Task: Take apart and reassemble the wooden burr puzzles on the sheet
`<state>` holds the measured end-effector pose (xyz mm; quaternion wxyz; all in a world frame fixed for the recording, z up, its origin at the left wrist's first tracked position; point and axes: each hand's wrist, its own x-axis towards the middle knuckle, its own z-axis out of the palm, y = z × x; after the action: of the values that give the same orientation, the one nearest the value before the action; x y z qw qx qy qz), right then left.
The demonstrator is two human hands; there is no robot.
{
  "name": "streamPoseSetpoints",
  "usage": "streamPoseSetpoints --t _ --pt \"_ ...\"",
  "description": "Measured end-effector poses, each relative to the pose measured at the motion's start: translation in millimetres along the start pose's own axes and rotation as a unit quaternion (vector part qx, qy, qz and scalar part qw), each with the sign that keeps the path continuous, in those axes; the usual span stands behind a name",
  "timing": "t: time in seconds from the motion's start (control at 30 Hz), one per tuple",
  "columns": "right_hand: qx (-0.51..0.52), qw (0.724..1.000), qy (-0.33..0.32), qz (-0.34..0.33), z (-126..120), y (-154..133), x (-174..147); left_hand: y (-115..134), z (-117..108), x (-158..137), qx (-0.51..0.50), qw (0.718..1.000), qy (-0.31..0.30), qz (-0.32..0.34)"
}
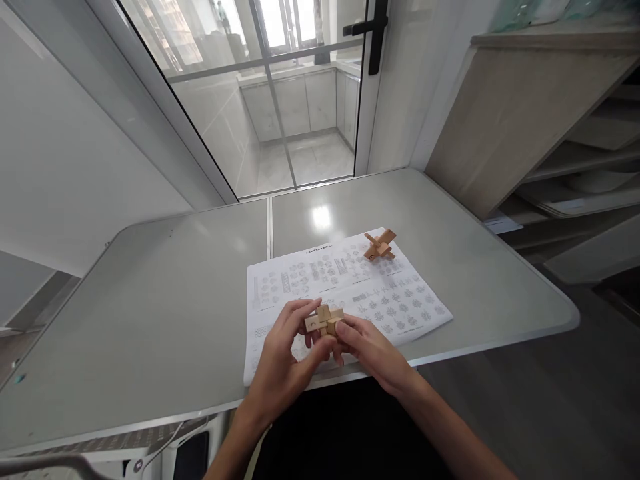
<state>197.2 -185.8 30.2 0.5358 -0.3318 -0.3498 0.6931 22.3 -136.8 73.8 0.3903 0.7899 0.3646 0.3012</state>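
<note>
Between my two hands is a wooden burr puzzle (324, 313) of pale interlocking blocks, held just above the printed sheet near the table's front edge. A dark mark shows on its left block. My left hand (287, 350) is closed around the puzzle's left side, index finger along the top and thumb at the front. On the other side, my right hand (370, 347) grips it, the thumb pressed on a front block. Some fingers are hidden beneath. Farther off, a second, darker wooden puzzle (380, 246) with crossed sticks rests on the sheet's far right corner.
The large instruction sheet (395, 303), covered in small diagrams, lies on the grey table (175, 313). Behind the table stands a glass door (300, 100) with a black handle (373, 28). A wooden shelf unit (530, 100) is at the right.
</note>
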Motion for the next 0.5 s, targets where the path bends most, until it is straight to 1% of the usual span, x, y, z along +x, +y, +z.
streamPoseSetpoints --t 0.07,0.13,0.3,0.4,0.5 --pt "0.015 1.000 0.002 0.008 -1.5 -0.1 -0.4 -0.5 -3.7 -0.1 0.049 0.998 -0.025 0.030" --pt "0.016 1.000 -0.002 0.018 -2.0 -0.7 -0.9 -2.2 -4.2 0.0 0.087 0.995 -0.026 0.048" --pt "-0.022 0.999 -0.016 0.024 -0.7 -2.1 -1.9 -5.0 0.0 2.4 0.109 0.991 -0.022 0.080" --pt "-0.058 0.998 -0.018 -0.002 1.5 -4.2 -3.3 -4.0 -1.7 3.3 0.113 0.991 -0.017 0.070" --pt "-0.130 0.991 -0.018 -0.027 4.0 -7.7 -5.2 -3.3 -7.0 2.4 0.106 0.993 0.001 0.053"
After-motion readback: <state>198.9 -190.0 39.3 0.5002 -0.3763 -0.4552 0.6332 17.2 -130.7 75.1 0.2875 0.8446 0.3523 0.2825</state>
